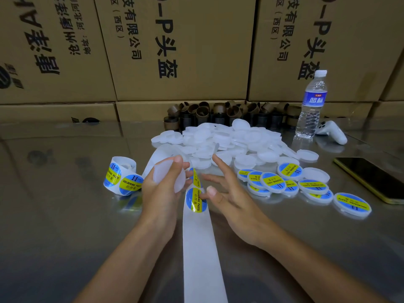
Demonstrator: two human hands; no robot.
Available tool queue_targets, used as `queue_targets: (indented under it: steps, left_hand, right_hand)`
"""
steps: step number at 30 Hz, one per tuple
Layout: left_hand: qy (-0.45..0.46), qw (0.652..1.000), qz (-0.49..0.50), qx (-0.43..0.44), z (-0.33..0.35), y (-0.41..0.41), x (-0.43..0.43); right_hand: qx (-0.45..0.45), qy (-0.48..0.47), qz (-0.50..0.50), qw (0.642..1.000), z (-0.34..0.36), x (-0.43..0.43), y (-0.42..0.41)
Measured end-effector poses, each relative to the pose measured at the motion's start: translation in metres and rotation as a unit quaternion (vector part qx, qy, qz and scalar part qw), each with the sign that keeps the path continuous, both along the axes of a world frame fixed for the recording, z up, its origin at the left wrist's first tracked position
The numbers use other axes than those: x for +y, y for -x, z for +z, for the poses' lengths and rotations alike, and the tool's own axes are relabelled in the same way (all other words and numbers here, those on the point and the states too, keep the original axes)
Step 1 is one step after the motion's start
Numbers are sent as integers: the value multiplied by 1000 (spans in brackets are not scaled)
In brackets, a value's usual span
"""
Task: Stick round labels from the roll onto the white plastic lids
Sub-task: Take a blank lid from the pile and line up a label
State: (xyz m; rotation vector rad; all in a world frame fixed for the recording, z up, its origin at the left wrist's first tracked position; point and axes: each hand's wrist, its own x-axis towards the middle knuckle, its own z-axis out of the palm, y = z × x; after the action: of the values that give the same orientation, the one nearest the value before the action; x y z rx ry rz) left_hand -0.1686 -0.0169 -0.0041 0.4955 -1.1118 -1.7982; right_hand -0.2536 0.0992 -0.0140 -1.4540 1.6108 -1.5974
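Over the shiny counter (pixel 65 215), our left hand (pixel 160 193) grips a bare white lid (pixel 167 174). Our right hand (pixel 227 193) spreads open beside a label (pixel 196 200) on the backing strip (pixel 200 248). The roll (pixel 122 176) lies to the left, the lid pile (pixel 229 138) beyond, and cardboard boxes (pixel 185 51) wall the back.

"SOLDERING PASTE" and "II" stand on the label roll (pixel 122 178) at left and on the strip label (pixel 196 200) near centre. Far cartons (pixel 185 51) read "有限公司", "(西区)", "头盔". The bottle (pixel 312 101), far right, reads "蓝标".
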Motion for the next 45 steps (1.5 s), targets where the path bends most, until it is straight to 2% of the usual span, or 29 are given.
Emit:
queue_targets:
  steps: [4,9,11,14,16,18,21,25,29,37,45]
  left_hand:
    - [-32,988,-142,57,4,-1,3]
    - [-20,967,-254,-3,-2,0,11]
    - [-12,966,-258,-25,-3,2,12]
    - [-28,969,-242,-41,-2,3,10]
    - [-26,968,-245,-52,-3,3,10]
    - [-24,965,-256,-50,-3,4,11]
    - [-43,962,-270,-25,-3,4,10]
    - [-61,952,-300,5,-4,4,8]
    - [-78,947,-312,6,-2,3,9]
    - [-115,948,-295,16,2,2,9]
    - [-110,946,-303,18,4,-1,12]
  right_hand:
    - [-9,6,-11,1000,-2,-2,1]
    - [-28,44,-46,998,-3,-3,4]
    - [-58,90,-93,990,0,-5,4]
    - [-52,151,-202,966,9,-5,5]
    - [-70,177,-231,954,16,-2,6]
    - [-109,175,-229,951,20,0,6]
    - [-191,157,-164,955,23,1,4]
    - [-239,142,-90,956,19,2,2]
    - [-236,116,-66,962,18,2,-5]
    - [-185,85,-123,971,19,2,-5]
    - [-166,61,-161,971,15,0,-3]
